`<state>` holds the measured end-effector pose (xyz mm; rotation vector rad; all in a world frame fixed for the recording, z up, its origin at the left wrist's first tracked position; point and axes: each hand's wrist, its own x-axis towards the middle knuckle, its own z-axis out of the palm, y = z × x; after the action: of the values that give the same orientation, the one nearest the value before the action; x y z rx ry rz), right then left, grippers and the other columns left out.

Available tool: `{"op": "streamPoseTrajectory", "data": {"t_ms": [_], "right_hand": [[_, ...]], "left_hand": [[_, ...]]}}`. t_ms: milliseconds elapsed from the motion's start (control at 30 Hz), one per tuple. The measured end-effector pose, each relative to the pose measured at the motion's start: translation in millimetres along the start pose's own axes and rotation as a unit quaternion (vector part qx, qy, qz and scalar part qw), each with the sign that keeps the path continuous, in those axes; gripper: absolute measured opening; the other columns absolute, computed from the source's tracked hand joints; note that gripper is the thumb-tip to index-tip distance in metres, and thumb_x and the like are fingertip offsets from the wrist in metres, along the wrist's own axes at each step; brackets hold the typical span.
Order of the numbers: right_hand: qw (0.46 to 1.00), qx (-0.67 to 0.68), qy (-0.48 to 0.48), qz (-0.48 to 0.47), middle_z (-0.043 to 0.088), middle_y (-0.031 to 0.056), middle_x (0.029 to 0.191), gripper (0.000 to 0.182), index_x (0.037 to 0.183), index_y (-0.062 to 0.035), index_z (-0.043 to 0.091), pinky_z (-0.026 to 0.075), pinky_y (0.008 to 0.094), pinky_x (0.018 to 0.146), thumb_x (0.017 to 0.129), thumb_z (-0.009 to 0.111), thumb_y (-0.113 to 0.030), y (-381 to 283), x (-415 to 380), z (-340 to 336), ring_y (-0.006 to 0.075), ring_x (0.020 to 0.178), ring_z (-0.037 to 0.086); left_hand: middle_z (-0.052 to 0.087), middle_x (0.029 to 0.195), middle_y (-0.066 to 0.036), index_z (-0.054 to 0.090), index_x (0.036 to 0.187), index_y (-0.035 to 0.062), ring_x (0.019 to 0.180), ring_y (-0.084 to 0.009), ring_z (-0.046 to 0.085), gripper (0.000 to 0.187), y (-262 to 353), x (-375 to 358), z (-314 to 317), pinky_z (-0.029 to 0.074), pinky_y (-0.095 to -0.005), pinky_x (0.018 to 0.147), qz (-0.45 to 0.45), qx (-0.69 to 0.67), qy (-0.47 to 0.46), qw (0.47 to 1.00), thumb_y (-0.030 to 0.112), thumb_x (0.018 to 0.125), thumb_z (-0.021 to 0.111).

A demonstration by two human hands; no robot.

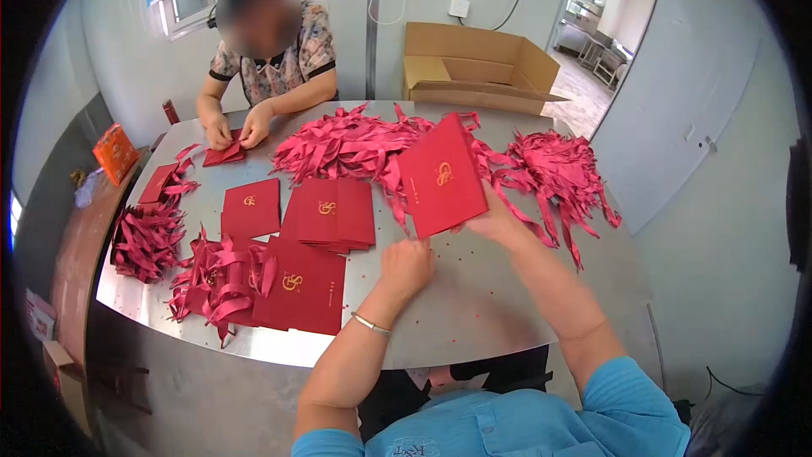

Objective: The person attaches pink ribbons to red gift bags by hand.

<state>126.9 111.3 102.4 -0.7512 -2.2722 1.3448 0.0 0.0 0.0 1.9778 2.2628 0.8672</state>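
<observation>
A red folder with a gold emblem point(442, 174) is held up and tilted above the metal table point(440, 288). My right hand point(491, 218) grips its lower right edge, the fingers mostly behind it. Just below the folder's lower left corner is my left hand point(407, 266), its fingers curled; whether it holds a ribbon or anything else is too small to tell. Stacks of red folders point(330, 211) lie to the left of my left hand, with a larger red stack point(300, 286) nearer the front edge. Pink ribbons point(347, 142) are heaped behind the held folder.
Another ribbon pile point(558, 161) lies at the back right. Across the table a co-worker point(275, 68) handles a small red piece point(224, 152). Ribbon bundles point(148, 241) sit at the left. An open cardboard box point(474, 63) stands behind the table.
</observation>
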Motion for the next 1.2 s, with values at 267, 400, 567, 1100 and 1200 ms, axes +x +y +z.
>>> {"op": "streamPoseTrajectory", "data": {"t_ms": [267,400,567,1100,1200], "right_hand": [[0.99,0.079,0.084,0.078,0.069,0.0053,0.085,0.021,0.108,-0.0041,0.066,0.053,0.0286,0.051,0.088,0.064,-0.006,2,-57,-18,0.0139,0.067,0.066],[0.995,0.071,0.045,0.058,0.07,0.0068,0.088,0.029,0.113,-0.0036,0.064,0.053,0.0325,0.055,0.084,0.067,-0.006,17,-68,-20,0.0165,0.07,0.067],[0.984,-0.149,0.093,-0.012,0.07,0.0207,0.092,0.046,0.123,-0.0005,0.054,0.052,0.0406,0.073,0.079,0.067,-0.006,54,-64,0,0.0305,0.084,0.07],[0.835,-0.382,0.322,-0.232,0.064,0.0128,0.106,0.058,0.126,-0.0066,0.057,0.051,0.0386,0.078,0.073,0.079,-0.015,-1,-61,1,0.0294,0.095,0.061],[0.849,-0.374,0.268,-0.259,0.059,0.0116,0.118,0.049,0.115,-0.0077,0.064,0.048,0.0398,0.087,0.068,0.08,-0.011,2,-61,-10,0.0311,0.108,0.056]], "left_hand": [[0.065,0.082,-0.018,0.061,0.091,0.0048,0.073,-0.0374,0.065,0.013,8,1,0,0.051,-0.0478,0.062,0.031,-0.127,0.127,0.983,0.016,0.084,0.062],[0.066,0.094,-0.017,0.064,0.102,0.0014,0.075,-0.0318,0.067,0.022,13,3,-9,0.053,-0.0411,0.067,0.008,-0.237,0.195,0.952,0.014,0.083,0.067],[0.064,0.113,-0.018,0.057,0.122,-0.0002,0.102,-0.0294,0.065,0.047,17,-1,-28,0.051,-0.0393,0.087,0.108,-0.287,0.2,0.931,0.019,0.082,0.072],[0.07,0.094,-0.016,0.056,0.12,-0.0059,0.084,-0.0174,0.066,0.032,27,-6,-27,0.052,-0.0309,0.078,0.059,-0.444,0.097,0.889,0.003,0.09,0.045],[0.068,0.092,-0.021,0.059,0.116,-0.0026,0.084,-0.0315,0.068,0.033,24,-5,-21,0.052,-0.0382,0.079,0.04,-0.462,0.068,0.883,0.004,0.087,0.045]]}}
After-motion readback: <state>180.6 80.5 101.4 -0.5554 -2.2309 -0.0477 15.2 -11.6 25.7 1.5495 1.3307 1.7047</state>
